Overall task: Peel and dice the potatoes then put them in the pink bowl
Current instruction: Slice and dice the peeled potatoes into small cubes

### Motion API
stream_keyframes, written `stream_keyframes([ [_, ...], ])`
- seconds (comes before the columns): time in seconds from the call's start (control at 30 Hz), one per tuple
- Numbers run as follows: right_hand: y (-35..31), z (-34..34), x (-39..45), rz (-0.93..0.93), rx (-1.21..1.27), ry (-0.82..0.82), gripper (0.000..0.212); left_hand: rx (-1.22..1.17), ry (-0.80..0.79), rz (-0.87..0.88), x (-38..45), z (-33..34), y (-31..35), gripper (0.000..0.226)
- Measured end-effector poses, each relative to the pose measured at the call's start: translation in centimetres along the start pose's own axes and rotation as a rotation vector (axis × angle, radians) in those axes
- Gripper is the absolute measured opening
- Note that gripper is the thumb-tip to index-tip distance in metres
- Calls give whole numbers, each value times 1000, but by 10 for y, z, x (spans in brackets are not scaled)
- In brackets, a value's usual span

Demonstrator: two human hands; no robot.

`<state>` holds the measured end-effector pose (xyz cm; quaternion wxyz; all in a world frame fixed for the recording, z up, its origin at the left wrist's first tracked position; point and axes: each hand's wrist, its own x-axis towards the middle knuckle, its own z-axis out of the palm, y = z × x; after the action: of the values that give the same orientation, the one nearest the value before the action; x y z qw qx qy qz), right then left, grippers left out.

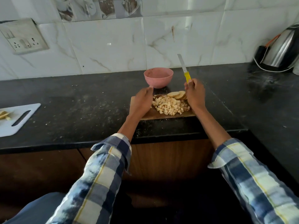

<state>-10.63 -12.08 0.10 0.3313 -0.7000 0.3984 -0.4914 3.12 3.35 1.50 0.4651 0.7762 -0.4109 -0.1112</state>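
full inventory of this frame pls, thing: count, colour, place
pink bowl: 1, pink, counter behind the board
wooden board: 1, brown, counter centre
potato dice: a pile, pale yellow, on the wooden board
potato slices: a few, pale, far edge of that board
knife: 1, yellow handle, blade up
white board: 1, white, counter left, pale pieces on it
kettle: 1, steel, far right
socket plate: 1, white, wall left
counter: 1, black
left hand: over the wooden board's left end
right hand: grips the knife
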Motion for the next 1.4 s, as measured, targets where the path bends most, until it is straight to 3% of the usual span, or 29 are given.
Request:
stream_keyframes([
  [0.17, 11, 8, 7, -68, -49, -188, 24, 66, 40, 2, 13, 23, 1, 43],
  [0.37, 13, 11, 10, -21, 0, -255, 22, -56, 13, 11, 20, 45, 12, 37],
  [0.53, 15, 9, 8, -60, 2, -251, 23, -130, 19, 30, 21, 69, 25, 44],
  [0.63, 16, 10, 7, -66, -1, -247, 23, -157, 14, 33, 24, 71, 25, 33],
  [0.8, 16, 8, 6, -65, 32, -235, 24, -62, -41, 118, 31, 65, 19, 22],
  [1.0, 17, 9, 8, -68, 22, -233, 24, 9, -82, 230, 38, 57, 22, 31],
  [1.17, 18, 8, 8, -44, 76, -206, 24, 67, 7, 253, 45, 54, 22, 45],
  [1.4, 14, 6, 6, -6, 150, -196, 29, -44, 30, 280, 35, 30, 17, 32],
])
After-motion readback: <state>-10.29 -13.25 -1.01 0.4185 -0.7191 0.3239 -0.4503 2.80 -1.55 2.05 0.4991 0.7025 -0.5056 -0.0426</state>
